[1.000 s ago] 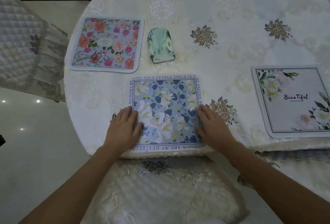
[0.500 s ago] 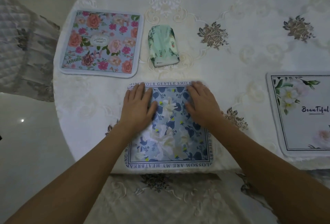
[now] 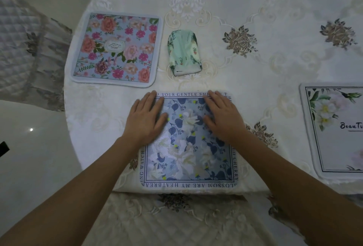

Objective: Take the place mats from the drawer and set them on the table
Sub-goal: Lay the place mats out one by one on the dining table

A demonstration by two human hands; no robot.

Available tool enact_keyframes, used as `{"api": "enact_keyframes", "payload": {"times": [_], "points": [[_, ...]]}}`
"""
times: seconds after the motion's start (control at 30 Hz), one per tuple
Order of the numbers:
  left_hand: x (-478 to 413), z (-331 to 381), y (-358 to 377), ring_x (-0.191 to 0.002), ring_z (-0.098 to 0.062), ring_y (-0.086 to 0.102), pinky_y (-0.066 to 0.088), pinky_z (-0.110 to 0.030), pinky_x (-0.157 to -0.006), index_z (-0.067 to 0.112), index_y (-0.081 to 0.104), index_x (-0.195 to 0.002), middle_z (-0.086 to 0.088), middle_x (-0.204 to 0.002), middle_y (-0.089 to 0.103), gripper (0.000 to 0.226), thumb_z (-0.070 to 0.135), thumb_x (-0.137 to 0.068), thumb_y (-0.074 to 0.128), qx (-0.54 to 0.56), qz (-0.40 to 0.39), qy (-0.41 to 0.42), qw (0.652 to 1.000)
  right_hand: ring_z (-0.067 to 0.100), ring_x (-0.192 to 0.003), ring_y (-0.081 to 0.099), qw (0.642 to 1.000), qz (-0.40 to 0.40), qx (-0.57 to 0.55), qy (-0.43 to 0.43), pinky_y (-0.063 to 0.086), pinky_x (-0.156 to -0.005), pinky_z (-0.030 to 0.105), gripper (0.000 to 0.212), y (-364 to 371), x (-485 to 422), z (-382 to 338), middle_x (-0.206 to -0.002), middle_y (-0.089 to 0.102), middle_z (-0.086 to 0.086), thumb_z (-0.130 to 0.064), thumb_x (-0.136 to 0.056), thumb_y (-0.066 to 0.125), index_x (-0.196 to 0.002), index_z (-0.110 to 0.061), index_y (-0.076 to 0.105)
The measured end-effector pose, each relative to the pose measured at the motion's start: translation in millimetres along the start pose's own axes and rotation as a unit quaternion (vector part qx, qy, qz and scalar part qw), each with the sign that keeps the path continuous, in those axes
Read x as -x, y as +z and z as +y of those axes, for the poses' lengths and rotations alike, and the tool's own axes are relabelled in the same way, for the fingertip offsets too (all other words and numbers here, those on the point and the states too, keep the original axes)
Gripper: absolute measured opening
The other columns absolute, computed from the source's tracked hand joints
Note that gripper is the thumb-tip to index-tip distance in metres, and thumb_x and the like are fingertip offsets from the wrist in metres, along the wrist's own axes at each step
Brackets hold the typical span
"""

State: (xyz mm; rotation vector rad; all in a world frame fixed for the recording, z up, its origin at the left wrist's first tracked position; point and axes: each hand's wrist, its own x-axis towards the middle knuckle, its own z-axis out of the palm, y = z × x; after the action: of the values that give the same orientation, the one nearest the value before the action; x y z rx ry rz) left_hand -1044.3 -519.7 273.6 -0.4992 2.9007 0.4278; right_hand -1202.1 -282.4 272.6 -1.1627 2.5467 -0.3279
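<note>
Now | hands [image 3: 186, 120] flat on blue mat [image 3: 189, 159] | lettering partly covered (top edge)

left hand [image 3: 146, 117]: palm down, fingers flat, together | right hand [image 3: 223, 116]: same | forearms extended forward

- One view only, worn on the head, looking forward and steeply down onto the round tabletop [image 3: 255, 80].
- It sits close: both forearms enter from the bottom corners and the near table edge crosses the lower frame.
- The wide lens bends the edges; floor [image 3: 29, 147] shows at left, and the tabletop's far and right sides are cropped.
</note>
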Motion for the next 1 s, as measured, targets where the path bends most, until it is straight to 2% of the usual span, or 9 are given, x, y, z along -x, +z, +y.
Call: {"api": "enact_keyframes", "payload": {"times": [0.13, 0.37, 0.43, 0.5, 0.57, 0.7, 0.77, 0.9, 1.0], "points": [[22.3, -13.4, -3.4, -0.152, -0.025, 0.014, 0.016, -0.047, -0.122, 0.019, 0.028, -0.156, -0.008, -0.166, 0.017, 0.068, 0.057, -0.101, 0.021, 0.019, 0.003, -0.028, 0.999, 0.019, -0.152, 0.004, 0.999, -0.003, 0.000, 0.034, 0.012, -0.123, 0.042, 0.068, -5.6, 24.4, 23.2, -0.165, 0.010, 0.004, -0.049, -0.100, 0.034, -0.157, -0.016, 0.017], [58.8, 2.1, -5.1, -0.149, -0.027, 0.022, 0.024, -0.045, -0.119, 0.015, 0.036, -0.153, -0.011, -0.162, 0.026, 0.071, 0.058, -0.099, 0.020, 0.027, -0.015, -0.048, 0.998, 0.021, -0.152, 0.003, 0.998, -0.034, 0.004, 0.049, 0.012, -0.123, 0.043, 0.072, -2.7, 64.6, 18.3, -0.165, 0.007, 0.005, -0.052, -0.098, 0.029, -0.157, -0.013, 0.013], [79.4, 11.4, -1.0, -0.148, -0.029, 0.023, 0.026, -0.047, -0.118, 0.015, 0.039, -0.151, -0.012, -0.161, 0.029, 0.073, 0.060, -0.099, 0.017, 0.028, -0.019, -0.052, 0.998, 0.020, -0.152, 0.003, 0.997, -0.044, -0.003, 0.060, 0.007, -0.124, 0.040, 0.074, 1.8, 88.0, 11.0, -0.165, 0.005, 0.003, -0.055, -0.096, 0.024, -0.157, -0.014, 0.012], [102.2, 20.0, 5.1, -0.149, -0.030, 0.022, 0.023, -0.047, -0.120, 0.015, 0.038, -0.152, -0.012, -0.161, 0.028, 0.074, 0.061, -0.098, 0.016, 0.024, -0.028, -0.057, 0.998, 0.020, -0.152, 0.002, 0.996, -0.042, -0.018, 0.073, 0.003, -0.122, 0.036, 0.071, 9.4, 115.5, 3.3, -0.165, 0.003, 0.001, -0.052, -0.099, 0.029, -0.157, -0.016, 0.010], [123.7, 25.7, 10.0, -0.149, -0.029, 0.022, 0.019, -0.044, -0.122, 0.015, 0.039, -0.151, -0.012, -0.161, 0.029, 0.074, 0.061, -0.098, 0.015, 0.028, -0.031, -0.067, 0.997, 0.019, -0.152, 0.001, 0.994, -0.040, -0.045, 0.092, 0.005, -0.123, 0.038, 0.070, 16.5, 142.9, -6.7, -0.165, 0.001, 0.000, -0.047, -0.101, 0.039, -0.158, -0.018, 0.009], [153.1, 29.1, 13.4, -0.148, -0.028, 0.026, 0.029, -0.046, -0.117, 0.018, 0.041, -0.151, -0.009, -0.161, 0.029, 0.077, 0.063, -0.095, 0.014, 0.036, -0.047, -0.096, 0.994, 0.016, -0.152, -0.001, 0.991, -0.069, -0.049, 0.106, -0.001, -0.120, 0.028, 0.071, 26.7, 181.1, -20.8, -0.164, -0.003, -0.003, -0.049, -0.101, 0.038, -0.157, -0.017, 0.008], [159.7, 34.0, 11.8, -0.148, -0.031, 0.025, 0.029, -0.049, -0.116, 0.018, 0.039, -0.151, -0.011, -0.162, 0.027, 0.084, 0.068, -0.091, 0.009, 0.025, -0.061, -0.093, 0.994, 0.018, -0.152, 0.003, 0.990, -0.076, -0.051, 0.105, 0.005, -0.122, 0.030, 0.072, 24.6, 188.8, -23.2, -0.165, 0.000, 0.000, -0.052, -0.099, 0.034, -0.157, -0.016, 0.011], [157.5, 45.6, 3.6, -0.151, -0.030, 0.016, 0.021, -0.047, -0.120, 0.021, 0.025, -0.156, -0.011, -0.165, 0.016, 0.096, 0.074, -0.081, -0.002, -0.018, -0.114, -0.113, 0.987, 0.022, -0.150, 0.015, 0.988, -0.091, -0.066, 0.109, 0.021, -0.120, 0.036, 0.066, 8.5, 183.0, -23.2, -0.164, 0.011, 0.003, -0.045, -0.101, 0.041, -0.155, -0.014, 0.021], [153.8, 56.3, 0.1, -0.138, -0.032, 0.036, 0.033, -0.048, -0.111, 0.023, 0.042, -0.142, -0.012, -0.151, 0.039, 0.085, 0.070, -0.083, 0.004, -0.076, -0.103, -0.089, 0.988, 0.025, -0.143, 0.028, 0.986, -0.106, -0.077, 0.107, 0.032, -0.114, 0.040, 0.059, -8.1, 177.9, -20.8, -0.160, 0.026, 0.007, -0.042, -0.101, 0.043, -0.150, -0.012, 0.033]]}}
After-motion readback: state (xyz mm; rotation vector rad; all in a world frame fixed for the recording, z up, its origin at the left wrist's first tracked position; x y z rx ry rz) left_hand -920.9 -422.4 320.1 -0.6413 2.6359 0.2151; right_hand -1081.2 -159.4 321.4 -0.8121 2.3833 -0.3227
